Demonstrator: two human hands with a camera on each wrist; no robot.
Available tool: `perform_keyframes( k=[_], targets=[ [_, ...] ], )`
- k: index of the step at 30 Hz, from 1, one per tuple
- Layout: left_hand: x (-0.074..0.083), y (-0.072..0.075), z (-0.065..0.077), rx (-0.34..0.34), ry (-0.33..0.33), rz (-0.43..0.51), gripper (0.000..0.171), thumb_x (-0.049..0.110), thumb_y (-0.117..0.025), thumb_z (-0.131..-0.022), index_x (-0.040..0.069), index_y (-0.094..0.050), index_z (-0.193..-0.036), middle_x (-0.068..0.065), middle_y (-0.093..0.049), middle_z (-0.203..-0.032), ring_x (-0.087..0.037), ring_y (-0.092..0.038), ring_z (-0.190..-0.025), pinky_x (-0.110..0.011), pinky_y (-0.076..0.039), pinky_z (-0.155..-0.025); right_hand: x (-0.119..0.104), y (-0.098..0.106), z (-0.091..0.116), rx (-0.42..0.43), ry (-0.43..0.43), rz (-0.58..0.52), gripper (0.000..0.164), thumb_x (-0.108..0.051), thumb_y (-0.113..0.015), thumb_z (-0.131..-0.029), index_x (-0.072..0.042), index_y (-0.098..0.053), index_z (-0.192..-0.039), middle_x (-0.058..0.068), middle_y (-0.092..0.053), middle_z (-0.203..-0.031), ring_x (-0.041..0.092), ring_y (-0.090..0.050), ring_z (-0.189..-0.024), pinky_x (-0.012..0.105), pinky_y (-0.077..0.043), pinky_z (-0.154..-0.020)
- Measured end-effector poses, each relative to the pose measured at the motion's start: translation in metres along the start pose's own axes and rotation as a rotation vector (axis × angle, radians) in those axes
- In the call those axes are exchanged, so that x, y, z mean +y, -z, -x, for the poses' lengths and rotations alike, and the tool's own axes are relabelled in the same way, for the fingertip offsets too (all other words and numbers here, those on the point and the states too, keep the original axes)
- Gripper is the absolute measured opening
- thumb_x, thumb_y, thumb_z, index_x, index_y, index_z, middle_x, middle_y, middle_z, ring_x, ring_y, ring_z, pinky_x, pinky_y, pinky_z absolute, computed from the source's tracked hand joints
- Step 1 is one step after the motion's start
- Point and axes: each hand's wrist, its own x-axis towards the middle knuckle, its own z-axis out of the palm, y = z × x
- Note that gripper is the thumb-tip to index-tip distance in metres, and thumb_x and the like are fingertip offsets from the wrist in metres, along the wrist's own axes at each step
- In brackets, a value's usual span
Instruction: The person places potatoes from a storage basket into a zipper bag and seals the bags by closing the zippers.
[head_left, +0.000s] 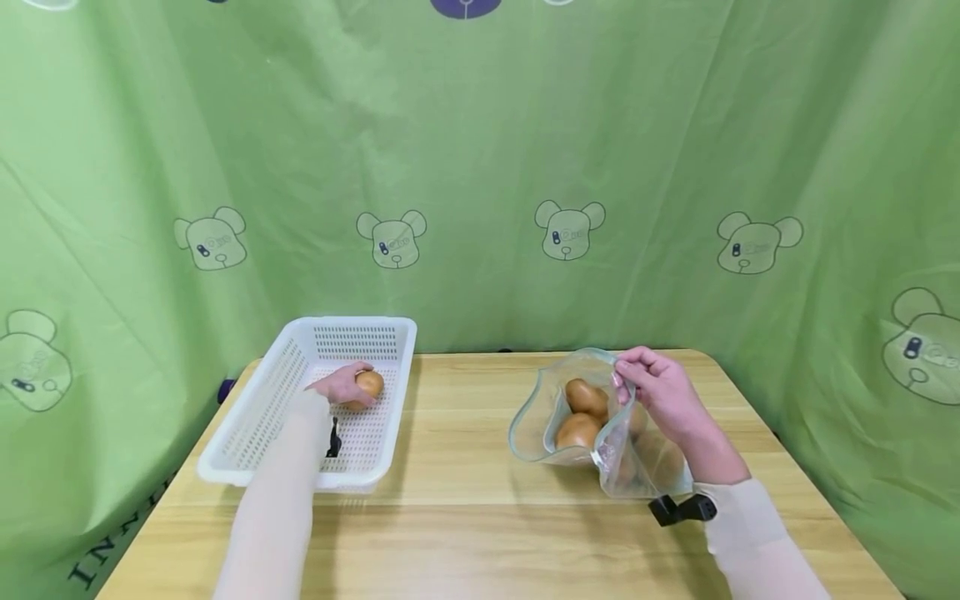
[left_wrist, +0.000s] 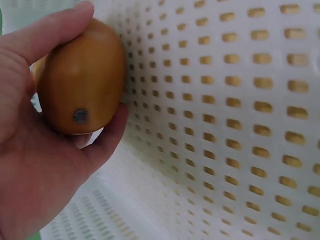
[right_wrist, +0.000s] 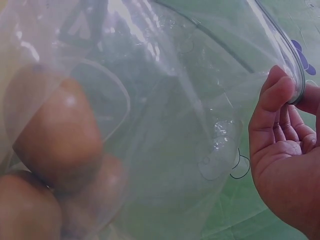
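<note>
In the head view my left hand (head_left: 339,387) reaches into a white perforated basket (head_left: 408,358) and grips a brown pear-like fruit (head_left: 370,383). Up close in the left wrist view, the fruit (left_wrist: 85,75) is smooth, with a small dark grey patch at one end; thumb and fingers curve round it beside the holed plastic. My right hand (head_left: 663,396) pinches the rim of a clear plastic bag (head_left: 536,417) between thumb and finger, its mouth wide. Several similar brown fruits (head_left: 577,431) lie inside the bag, some seen blurred through its wall in the right wrist view.
Basket and bag stand on a light wooden table (head_left: 457,467), basket at left, bag at right, with bare wood between them. A green curtain (head_left: 480,283) with bear-head prints hangs close behind the table and along both sides.
</note>
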Motion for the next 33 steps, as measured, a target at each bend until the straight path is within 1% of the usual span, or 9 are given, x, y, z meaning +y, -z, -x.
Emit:
perform_keyframes(
  k=[4,8,11,16,20,26,30,32,33],
  targets=[
    [0.009,0.003,-0.001,-0.022,0.001,0.003,0.080,0.013,-0.078,-0.071,-0.006,-0.037,-0.136,-0.021,-0.056,-0.113,-0.031,-0.055,-0.099,-0.045,-0.043,-0.092,0.000,0.000,0.000,-0.004,-0.001,0.002,0.012,0.000,-0.049,-0.096,0.001,-0.062,-0.094,0.003,-0.061,-0.074,0.010,-0.057,-0.059,0.019,-0.049,-0.054],
    [0.017,0.008,0.000,-0.017,0.033,0.040,0.082,0.013,-0.077,-0.071,-0.003,-0.036,-0.140,-0.020,-0.054,-0.115,-0.031,-0.054,-0.100,-0.045,-0.043,-0.092,0.000,0.000,-0.001,0.001,-0.007,0.000,0.013,0.000,-0.050,-0.096,-0.001,-0.062,-0.094,0.003,-0.061,-0.074,0.010,-0.056,-0.058,0.019,-0.049,-0.054],
    [0.022,0.013,0.002,-0.032,0.042,0.065,0.082,0.012,-0.076,-0.072,-0.001,-0.034,-0.141,-0.021,-0.053,-0.117,-0.031,-0.053,-0.102,-0.046,-0.042,-0.093,0.000,-0.001,0.000,0.002,-0.011,-0.009,0.014,0.001,-0.049,-0.096,-0.001,-0.062,-0.093,0.003,-0.061,-0.074,0.010,-0.056,-0.058,0.019,-0.049,-0.054],
    [0.030,0.022,0.009,-0.035,0.017,0.130,0.080,0.008,-0.073,-0.075,-0.001,-0.031,-0.142,-0.024,-0.049,-0.121,-0.033,-0.051,-0.104,-0.047,-0.043,-0.092,0.000,-0.003,-0.001,-0.002,-0.009,-0.015,0.016,0.002,-0.048,-0.096,-0.002,-0.063,-0.093,0.002,-0.062,-0.074,0.010,-0.057,-0.058,0.019,-0.049,-0.054],
    [0.035,0.031,0.014,-0.020,0.003,0.192,0.082,0.007,-0.073,-0.076,0.003,-0.029,-0.145,-0.024,-0.045,-0.127,-0.034,-0.050,-0.106,-0.046,-0.043,-0.092,0.001,-0.004,-0.003,-0.008,-0.004,-0.017,0.017,0.002,-0.048,-0.096,-0.003,-0.063,-0.093,0.002,-0.062,-0.074,0.010,-0.057,-0.058,0.018,-0.048,-0.054],
    [0.047,0.042,0.021,0.019,-0.052,0.178,0.081,0.010,-0.073,-0.077,0.004,-0.030,-0.145,-0.023,-0.046,-0.128,-0.033,-0.050,-0.108,-0.047,-0.042,-0.093,0.002,-0.005,-0.004,-0.013,-0.006,-0.018,0.017,0.001,-0.048,-0.096,-0.005,-0.063,-0.092,0.002,-0.062,-0.074,0.010,-0.057,-0.058,0.019,-0.049,-0.054],
    [0.059,0.046,0.025,0.036,-0.076,0.171,0.080,0.013,-0.073,-0.079,0.007,-0.029,-0.145,-0.020,-0.047,-0.125,-0.031,-0.050,-0.106,-0.046,-0.043,-0.091,0.002,-0.006,-0.005,-0.019,-0.002,-0.027,0.016,0.002,-0.048,-0.096,-0.003,-0.063,-0.093,0.003,-0.062,-0.074,0.011,-0.057,-0.058,0.019,-0.049,-0.054],
    [0.075,0.049,0.033,0.034,-0.090,0.196,0.080,0.012,-0.073,-0.080,0.007,-0.028,-0.146,-0.020,-0.047,-0.124,-0.031,-0.050,-0.105,-0.045,-0.043,-0.090,0.003,-0.007,-0.006,-0.026,0.005,-0.036,0.016,0.003,-0.048,-0.096,-0.002,-0.063,-0.093,0.003,-0.062,-0.074,0.011,-0.057,-0.058,0.019,-0.049,-0.054],
    [0.080,0.049,0.034,0.036,-0.096,0.208,0.079,0.013,-0.072,-0.080,0.008,-0.029,-0.146,-0.020,-0.047,-0.124,-0.031,-0.050,-0.105,-0.044,-0.043,-0.089,0.003,-0.007,-0.007,-0.029,0.008,-0.040,0.016,0.003,-0.047,-0.096,-0.002,-0.063,-0.094,0.004,-0.062,-0.074,0.011,-0.057,-0.058,0.019,-0.049,-0.054]
  ],
)
